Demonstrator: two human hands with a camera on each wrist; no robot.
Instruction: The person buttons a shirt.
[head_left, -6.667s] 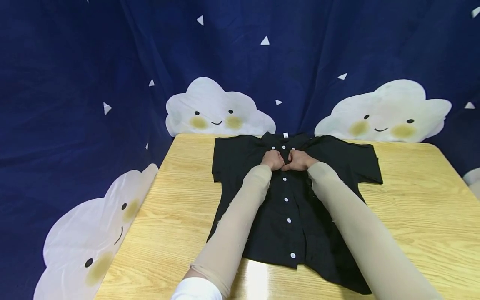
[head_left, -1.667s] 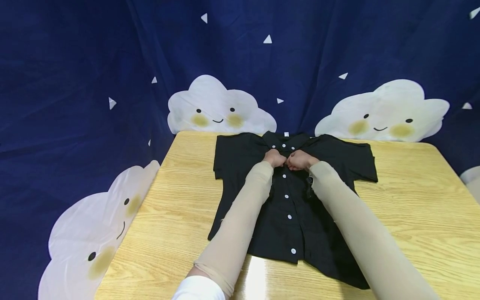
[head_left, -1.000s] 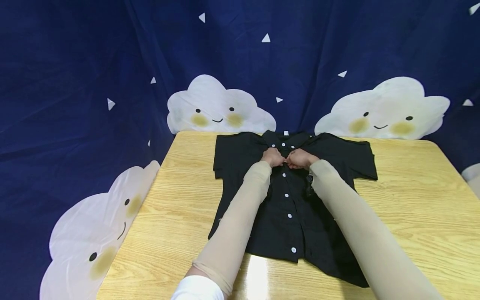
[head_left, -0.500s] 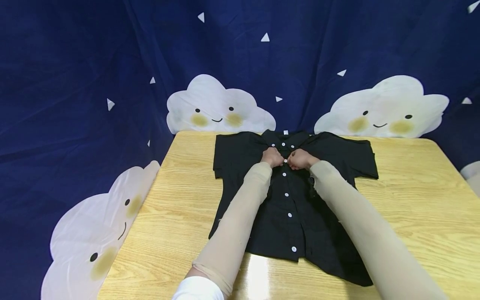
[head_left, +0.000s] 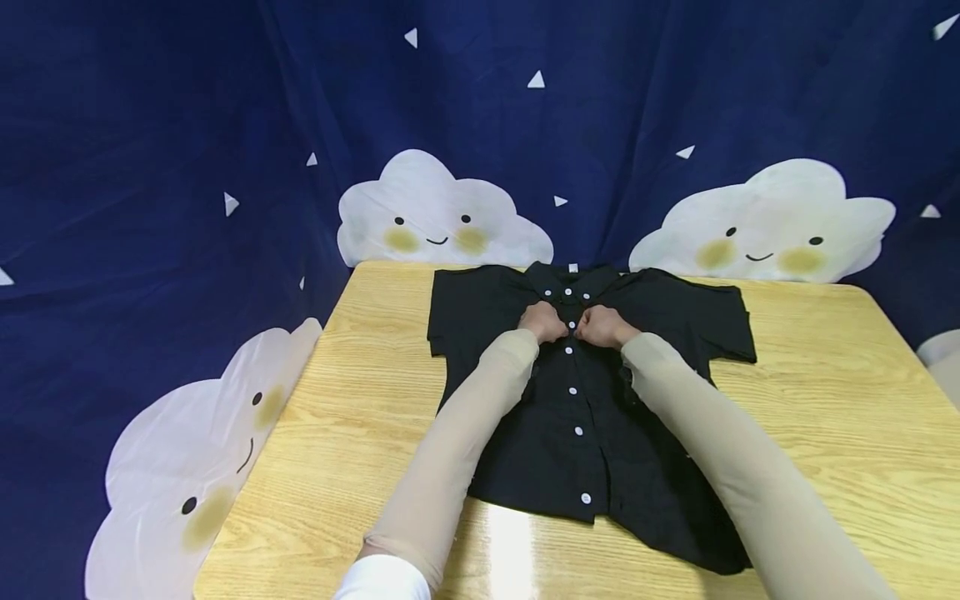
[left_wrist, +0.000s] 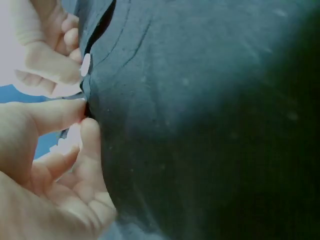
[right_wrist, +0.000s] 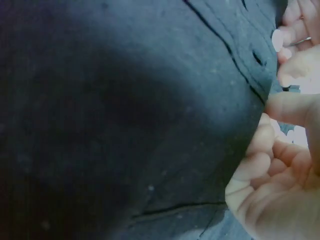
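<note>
Grip, left hand (head_left: pixel 542 322): narrow; thumb and fingertips pinch an edge of the black shirt (head_left: pixel 540 450).
Grip, right hand (head_left: pixel 600 326): narrow; thumb and fingers pinch the shirt's cloth, facing the left hand.
Clock reference: head view, collar (head_left: pixel 551 277) at 12 o'clock.
Shirt: lies front up on the table (head_left: pixel 360 358); sleeves towards 10 and 2 o'clock, hem towards 6.
Chest button (head_left: pixel 572 325): white, showing between the hands; left hand at 9 o'clock, right hand at 3.
Lower button (head_left: pixel 568 351): just beside the working area, at 6 o'clock from the chest button.
Slit (right_wrist: pixel 258 58): short, dark, near a button in the right wrist view; possibly a buttonhole, not confirmed.
Button seating: cannot be told; fingers and folded cloth hide the underside.
Step in hand: judged to be fine finger work on the front strip at the chest button.
Technique: hold the cloth close to the button on both sides; tilt the button edge-on to the hole, and steer with the thumbs.
Tension: apply light, equal pull towards 9 and 3 o'clock; excess pull may narrow the hole or strain the thread.
Alignment: match the strip edges along the 12-to-6 line; a skewed edge may pucker the front.
Release check: lay the cloth flat and inspect the button face before letting go.
</note>
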